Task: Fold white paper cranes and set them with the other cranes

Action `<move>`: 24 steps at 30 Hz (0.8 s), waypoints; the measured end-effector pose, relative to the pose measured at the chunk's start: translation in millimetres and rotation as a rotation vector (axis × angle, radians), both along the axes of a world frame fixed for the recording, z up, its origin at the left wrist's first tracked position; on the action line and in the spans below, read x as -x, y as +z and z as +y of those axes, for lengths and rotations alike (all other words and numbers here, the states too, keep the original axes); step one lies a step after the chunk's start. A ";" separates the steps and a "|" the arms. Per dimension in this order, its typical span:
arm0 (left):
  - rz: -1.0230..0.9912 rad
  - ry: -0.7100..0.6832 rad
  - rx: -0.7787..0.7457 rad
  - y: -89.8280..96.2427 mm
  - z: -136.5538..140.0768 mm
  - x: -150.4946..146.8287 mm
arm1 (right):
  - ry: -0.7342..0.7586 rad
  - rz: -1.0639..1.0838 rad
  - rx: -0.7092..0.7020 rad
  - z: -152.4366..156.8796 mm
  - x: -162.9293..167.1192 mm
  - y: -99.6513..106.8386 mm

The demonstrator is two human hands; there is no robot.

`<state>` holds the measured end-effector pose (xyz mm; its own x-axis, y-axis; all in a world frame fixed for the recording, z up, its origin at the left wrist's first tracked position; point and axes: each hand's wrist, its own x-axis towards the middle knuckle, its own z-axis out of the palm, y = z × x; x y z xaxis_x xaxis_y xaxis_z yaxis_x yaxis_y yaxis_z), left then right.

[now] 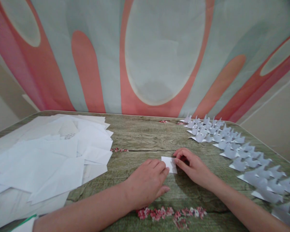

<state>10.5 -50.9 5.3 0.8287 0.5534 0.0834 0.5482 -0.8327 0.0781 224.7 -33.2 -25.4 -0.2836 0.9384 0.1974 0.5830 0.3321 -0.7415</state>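
A small white piece of folded paper (pixel 169 165) sits between my two hands near the middle of the table. My left hand (pixel 151 180) lies on its left side, fingers bent together at the paper's edge and the thumb pointing right. From the other side, my right hand (pixel 189 164) pinches the right edge between thumb and fingers. A faint crease line shows on the paper. Its underside, and the fingertips of my left hand, are partly hidden.
A wide pile of loose white sheets (pixel 53 158) covers the table's left side. Several folded white paper birds (pixel 228 151) stand in rows along the right. The wood-patterned tabletop (pixel 140 132) has printed flowers (pixel 159 213). A patterned backdrop (pixel 111 64) rises behind it.
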 end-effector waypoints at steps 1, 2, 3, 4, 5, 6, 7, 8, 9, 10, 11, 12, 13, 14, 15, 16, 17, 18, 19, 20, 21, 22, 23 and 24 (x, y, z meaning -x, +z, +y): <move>-0.001 0.000 0.000 -0.4 0.1 0.0 | -0.004 0.007 -0.002 -0.3 -0.3 -0.3; -0.002 -0.001 0.000 -0.6 0.1 0.0 | -0.006 0.012 -0.005 -0.8 -0.4 -0.5; -0.004 0.000 -0.001 -0.7 0.1 0.0 | -0.007 0.014 -0.005 -1.6 -0.1 -0.8; -0.006 0.000 -0.002 -0.7 0.0 0.0 | -0.007 0.011 -0.005 -2.5 0.5 -1.0; -0.007 0.001 -0.002 -0.7 -0.2 0.1 | -0.011 0.002 -0.009 -3.5 1.3 -1.2; -0.008 0.001 -0.002 -0.6 -0.3 0.1 | -0.017 -0.015 -0.021 -4.6 2.4 -1.4; -0.009 0.002 -0.003 -0.6 -0.5 0.1 | -0.026 -0.041 -0.044 -5.6 3.5 -1.6; -0.008 0.002 -0.003 -0.5 -0.7 0.1 | -0.037 -0.071 -0.077 -6.6 4.7 -1.9; -0.007 0.002 -0.003 -0.5 -0.8 0.1 | -0.048 -0.103 -0.116 -7.4 5.7 -2.5; -0.005 0.002 -0.004 -0.6 -0.9 0.1 | -0.057 -0.136 -0.151 -8.0 6.3 -3.2; -0.004 0.001 -0.005 -0.6 -0.9 0.1 | -0.064 -0.168 -0.180 -8.4 6.7 -4.1; -0.003 0.001 -0.007 -0.6 -0.9 0.1 | -0.070 -0.198 -0.200 -8.4 6.5 -5.1; -0.002 -0.001 -0.007 -0.6 -0.9 0.1 | -0.077 -0.227 -0.211 -8.3 6.0 -6.2; -0.001 -0.002 -0.008 -0.5 -0.9 0.1 | -0.083 -0.253 -0.217 -7.9 5.3 -7.2; 0.000 -0.003 -0.007 -0.4 -0.8 0.1 | -0.088 -0.277 -0.220 -7.4 4.3 -8.0; 0.001 -0.003 -0.007 -0.4 -0.8 0.1 | -0.092 -0.297 -0.222 -6.9 3.4 -8.6; 0.002 -0.003 -0.006 -0.3 -0.9 0.1 | -0.094 -0.312 -0.222 -6.4 2.6 -8.9; 0.002 -0.002 -0.005 -0.4 -0.9 0.1 | -0.093 -0.324 -0.218 -6.0 2.0 -9.0; 0.002 -0.001 -0.005 -0.5 -0.8 0.1 | -0.091 -0.331 -0.214 -5.8 1.6 -8.8; 0.002 -0.001 -0.006 -0.6 -0.7 0.0 | -0.087 -0.334 -0.208 -5.7 1.6 -8.5; 0.001 -0.002 -0.007 -0.7 -0.6 -0.1 | -0.084 -0.335 -0.202 -5.8 1.7 -8.1; 0.001 -0.001 -0.007 -0.9 -0.4 -0.2 | -0.081 -0.333 -0.197 -6.0 2.1 -7.7; 0.001 -0.001 -0.007 -1.0 -0.1 -0.4 | -0.079 -0.330 -0.194 -6.3 2.5 -7.3; 0.002 -0.001 -0.006 -1.1 0.1 -0.6 | -0.077 -0.327 -0.192 -6.5 2.9 -7.0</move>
